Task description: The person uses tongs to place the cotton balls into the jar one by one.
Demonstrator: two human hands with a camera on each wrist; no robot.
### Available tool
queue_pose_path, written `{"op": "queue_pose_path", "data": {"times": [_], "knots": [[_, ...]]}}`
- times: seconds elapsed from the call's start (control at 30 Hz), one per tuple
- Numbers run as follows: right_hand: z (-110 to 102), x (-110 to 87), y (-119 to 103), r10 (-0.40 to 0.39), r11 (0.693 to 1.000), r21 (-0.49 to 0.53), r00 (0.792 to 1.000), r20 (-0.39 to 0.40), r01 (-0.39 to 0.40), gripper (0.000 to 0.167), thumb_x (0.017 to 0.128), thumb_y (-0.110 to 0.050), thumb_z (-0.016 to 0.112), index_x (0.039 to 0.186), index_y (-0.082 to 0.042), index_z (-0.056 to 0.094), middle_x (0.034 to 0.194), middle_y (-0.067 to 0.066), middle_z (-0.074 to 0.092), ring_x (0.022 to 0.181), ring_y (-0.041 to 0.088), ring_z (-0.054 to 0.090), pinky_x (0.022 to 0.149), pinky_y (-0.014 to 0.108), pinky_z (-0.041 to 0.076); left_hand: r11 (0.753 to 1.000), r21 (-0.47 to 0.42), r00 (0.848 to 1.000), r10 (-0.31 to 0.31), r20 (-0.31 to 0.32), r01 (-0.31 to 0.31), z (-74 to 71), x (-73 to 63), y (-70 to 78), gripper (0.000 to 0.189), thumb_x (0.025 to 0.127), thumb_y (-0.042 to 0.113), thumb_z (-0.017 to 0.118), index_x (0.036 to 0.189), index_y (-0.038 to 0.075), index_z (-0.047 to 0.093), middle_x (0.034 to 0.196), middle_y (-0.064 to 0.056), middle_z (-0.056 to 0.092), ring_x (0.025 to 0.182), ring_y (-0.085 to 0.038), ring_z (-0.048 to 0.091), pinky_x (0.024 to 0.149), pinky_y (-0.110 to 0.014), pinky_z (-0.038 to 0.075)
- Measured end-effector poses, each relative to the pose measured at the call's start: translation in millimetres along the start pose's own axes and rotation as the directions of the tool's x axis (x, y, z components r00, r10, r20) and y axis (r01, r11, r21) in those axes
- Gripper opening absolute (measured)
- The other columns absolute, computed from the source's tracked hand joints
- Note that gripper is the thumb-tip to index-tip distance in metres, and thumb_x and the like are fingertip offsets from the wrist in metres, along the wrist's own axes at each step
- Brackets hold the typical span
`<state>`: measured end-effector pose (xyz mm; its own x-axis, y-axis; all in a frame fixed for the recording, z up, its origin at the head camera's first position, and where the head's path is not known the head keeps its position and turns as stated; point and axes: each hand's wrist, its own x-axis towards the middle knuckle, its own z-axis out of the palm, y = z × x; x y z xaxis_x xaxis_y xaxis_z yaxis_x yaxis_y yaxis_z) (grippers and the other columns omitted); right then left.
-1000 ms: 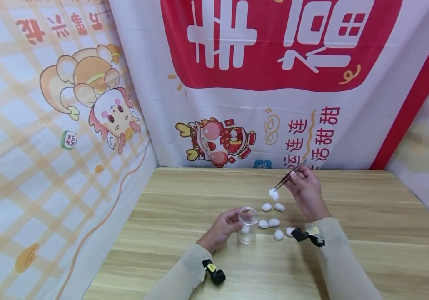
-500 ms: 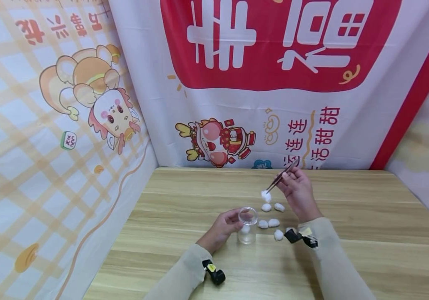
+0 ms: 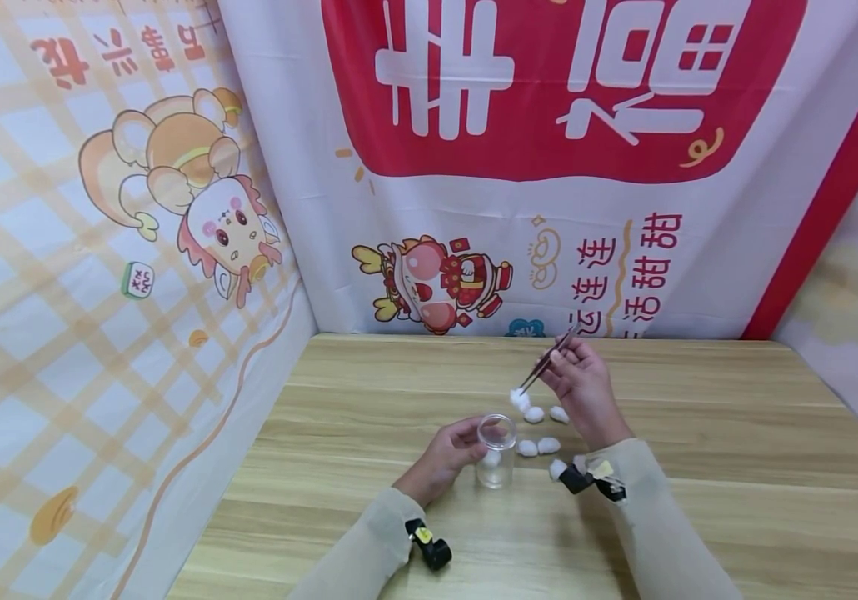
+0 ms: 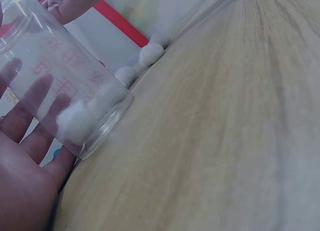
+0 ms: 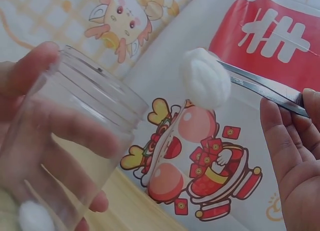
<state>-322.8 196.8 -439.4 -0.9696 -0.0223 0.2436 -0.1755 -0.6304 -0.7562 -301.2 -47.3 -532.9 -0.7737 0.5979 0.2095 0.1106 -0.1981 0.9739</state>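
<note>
My left hand (image 3: 450, 454) grips a clear, lidless plastic jar (image 3: 495, 473) that stands upright on the table. A white cotton ball (image 4: 75, 122) lies at the bottom inside it. Metal tweezers (image 3: 549, 362) are pinched between the thumb and fingers of my right hand (image 3: 585, 385). Their tips hold another cotton ball (image 5: 204, 78), raised above the table. In the right wrist view this cotton ball is to the right of the jar's open mouth and a little higher.
Several loose cotton balls (image 3: 547, 446) lie on the wooden table (image 3: 369, 392) to the right of the jar, some partly hidden by the right wrist's camera (image 3: 575, 477). Printed cloth walls (image 3: 414, 200) rise behind the table and at the left.
My right hand has moved left with the tweezers and their cotton ball, bringing it nearer the jar. The left hand and the jar have stayed in place.
</note>
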Motion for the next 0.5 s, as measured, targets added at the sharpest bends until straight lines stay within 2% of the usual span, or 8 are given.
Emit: {"op": "queue_pose_path", "data": {"times": [0.27, 0.5], "knots": [[6.3, -3.0, 8.5, 0.021, 1.000, 0.009, 0.999, 0.044, -0.021, 0.018, 0.096, 0.005, 0.055, 0.112, -0.003, 0.050, 0.094, 0.008, 0.064, 0.088, 0.022, 0.066, 0.083, 0.034, 0.055, 1.000, 0.008, 1.000, 0.017, 0.011, -0.017, -0.2, 0.3, 1.0, 0.072, 0.087, 0.042, 0.069, 0.140, -0.002, 0.046, 0.133, -0.020, 0.057, 0.121, -0.027, 0.055, 0.103, -0.037, 0.041], [12.9, -7.8, 13.9, 0.077, 0.997, -0.033, 0.996, 0.040, -0.076, 0.020, 0.097, 0.005, 0.052, 0.114, -0.005, 0.049, 0.097, 0.009, 0.063, 0.090, 0.022, 0.066, 0.085, 0.035, 0.054, 1.000, -0.001, 1.000, 0.007, 0.010, -0.007, -0.5, -0.1, -0.6, 0.065, 0.087, 0.043, 0.069, 0.138, 0.007, 0.052, 0.132, -0.014, 0.059, 0.122, -0.026, 0.055, 0.103, -0.038, 0.041]]}}
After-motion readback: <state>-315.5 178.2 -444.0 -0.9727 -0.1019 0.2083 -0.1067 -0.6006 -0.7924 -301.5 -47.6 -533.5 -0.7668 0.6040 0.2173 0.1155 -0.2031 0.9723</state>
